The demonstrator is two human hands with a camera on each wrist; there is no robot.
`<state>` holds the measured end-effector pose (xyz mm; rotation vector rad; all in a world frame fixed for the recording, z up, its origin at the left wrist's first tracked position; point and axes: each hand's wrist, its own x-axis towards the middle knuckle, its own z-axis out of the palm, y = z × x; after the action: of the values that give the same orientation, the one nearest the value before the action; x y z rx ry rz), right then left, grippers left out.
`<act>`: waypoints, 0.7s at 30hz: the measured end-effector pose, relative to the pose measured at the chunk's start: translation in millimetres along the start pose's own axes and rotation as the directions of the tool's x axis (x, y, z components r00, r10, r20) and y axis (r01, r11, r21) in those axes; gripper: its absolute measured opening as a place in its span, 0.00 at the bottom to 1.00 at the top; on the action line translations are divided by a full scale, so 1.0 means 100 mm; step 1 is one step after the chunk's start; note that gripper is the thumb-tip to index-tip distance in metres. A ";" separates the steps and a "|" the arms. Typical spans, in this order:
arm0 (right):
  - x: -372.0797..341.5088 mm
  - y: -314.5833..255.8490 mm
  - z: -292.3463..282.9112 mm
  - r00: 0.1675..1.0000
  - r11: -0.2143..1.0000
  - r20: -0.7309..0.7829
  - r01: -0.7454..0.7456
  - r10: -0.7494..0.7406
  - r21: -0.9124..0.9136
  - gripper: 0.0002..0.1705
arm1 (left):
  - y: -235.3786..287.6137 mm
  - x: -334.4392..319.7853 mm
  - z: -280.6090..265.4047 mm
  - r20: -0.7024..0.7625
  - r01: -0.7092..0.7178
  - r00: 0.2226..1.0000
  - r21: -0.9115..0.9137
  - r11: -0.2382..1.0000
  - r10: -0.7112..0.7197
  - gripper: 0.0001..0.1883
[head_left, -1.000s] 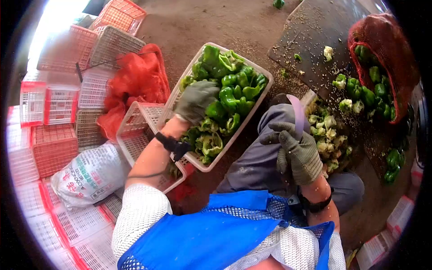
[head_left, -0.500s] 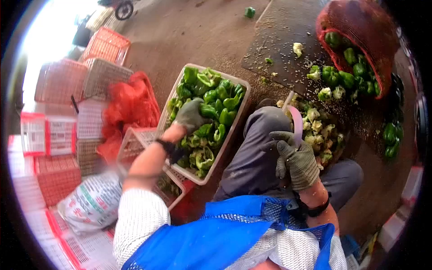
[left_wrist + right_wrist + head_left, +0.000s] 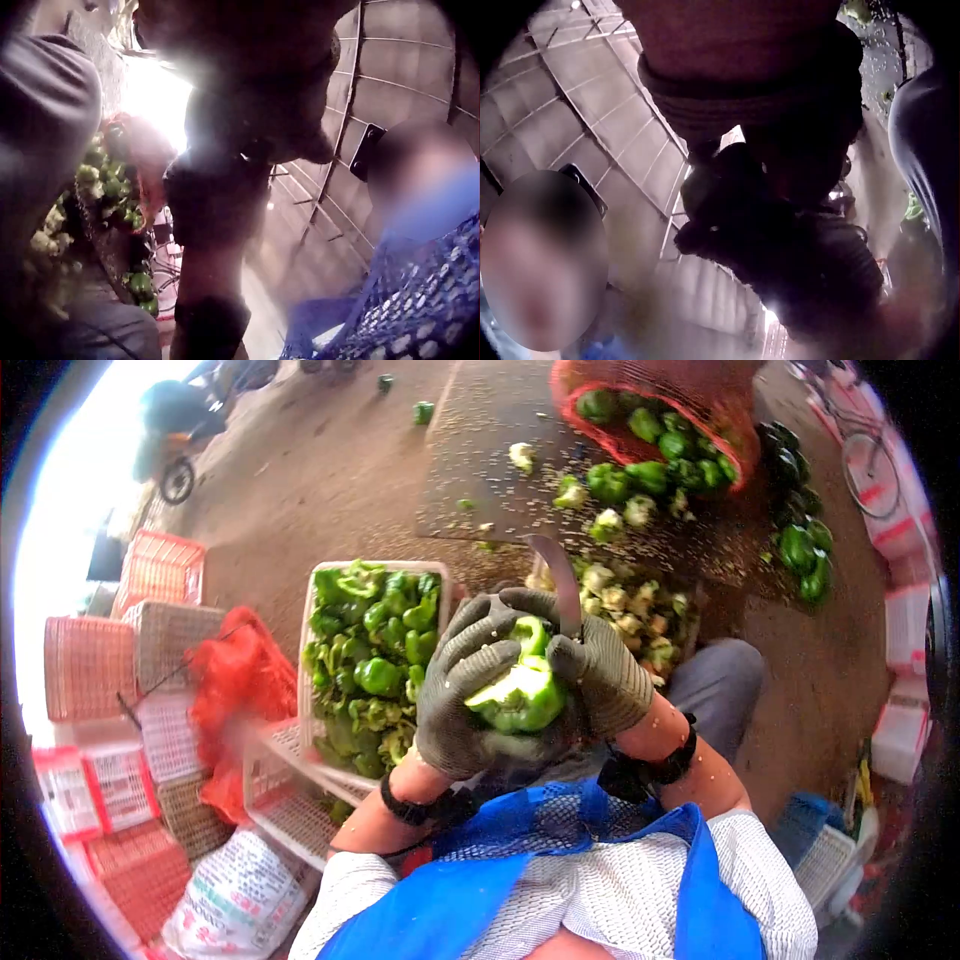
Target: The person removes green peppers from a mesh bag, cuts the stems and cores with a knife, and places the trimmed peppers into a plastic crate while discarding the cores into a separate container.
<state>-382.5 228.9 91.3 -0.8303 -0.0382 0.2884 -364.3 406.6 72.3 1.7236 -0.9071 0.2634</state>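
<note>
In the head view both gloved hands meet in front of the blue apron around a green bell pepper (image 3: 525,705), whose pale inside shows at a cut. The left hand (image 3: 455,695) grips the pepper from its left side, fingers curled over the top. My right hand (image 3: 612,678) holds a knife with a curved blade (image 3: 562,575) pointing up and away; its thumb lies against the pepper. The knife's handle is hidden in the glove. Both wrist views show the hands only as dark backlit shapes.
Left of the hands stands a white crate (image 3: 305,690) full of green peppers. A heap of pale pepper cores (image 3: 640,610) lies beyond the right hand. Further off, a red mesh sack (image 3: 690,400) spills whole peppers. Stacked crates (image 3: 90,665) and a red net (image 3: 235,700) line the left.
The left hand has left the pepper crate and come to the right hand, now with a cut pepper between them. The knife has moved left with the right hand, and the view has turned rightward.
</note>
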 end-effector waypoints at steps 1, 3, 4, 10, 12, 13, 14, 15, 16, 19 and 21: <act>-0.06 -0.03 -0.07 0.999 0.997 0.000 -0.048 0.048 0.059 0.50 | 0.07 0.04 0.08 0.014 0.007 1.000 0.060 0.998 -0.008 0.39; -0.14 -0.08 -0.20 0.999 0.997 -0.014 -0.035 0.036 0.074 0.48 | 0.24 0.11 0.13 0.105 0.055 0.991 0.229 0.972 -0.080 0.35; -0.17 -0.05 -0.25 0.999 0.999 -0.035 0.021 -0.020 0.025 0.47 | 0.33 0.14 0.12 0.179 0.085 0.972 0.342 0.936 -0.153 0.33; -0.20 -0.01 -0.40 0.984 0.900 -0.132 0.050 -0.118 -0.433 0.50 | 0.76 0.44 0.20 0.332 0.346 0.775 0.489 0.801 -0.537 0.34; -0.15 0.11 -0.56 0.977 0.895 -0.158 0.063 -0.146 -0.442 0.43 | 0.71 0.46 0.23 0.351 0.436 0.719 0.444 0.783 -0.600 0.29; -0.18 0.13 -0.61 0.981 0.929 -0.184 -0.007 -0.065 -0.370 0.41 | 0.53 0.33 0.26 0.377 0.435 0.696 0.456 0.776 -0.611 0.27; -0.19 0.09 -0.66 0.979 0.953 -0.201 -0.076 0.016 -0.294 0.39 | 0.33 0.22 0.31 0.422 0.472 0.674 0.386 0.792 -0.607 0.25; -0.18 -0.04 -0.73 0.971 0.931 -0.190 -0.197 0.143 -0.306 0.49 | 0.22 0.18 0.39 0.473 0.572 0.619 0.276 0.772 -0.628 0.25; -0.20 0.07 -0.79 0.977 0.960 -0.214 -0.042 -0.019 -0.277 0.42 | 0.17 0.18 0.47 0.531 0.665 0.561 0.167 0.727 -0.635 0.25; -0.32 -0.05 -0.93 0.964 0.993 -0.263 -0.063 0.034 -0.102 0.37 | 0.20 0.17 0.78 0.525 0.873 0.393 0.044 0.485 -0.755 0.29; -0.40 -0.26 -0.95 0.952 0.989 -0.297 0.026 -0.069 -0.147 0.36 | 0.15 0.15 0.97 0.563 0.881 0.468 -0.239 0.408 -0.681 0.29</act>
<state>-401.2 132.5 49.2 -1.0063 0.2095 0.1116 -389.9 311.8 57.2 1.5099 -0.2310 -0.9528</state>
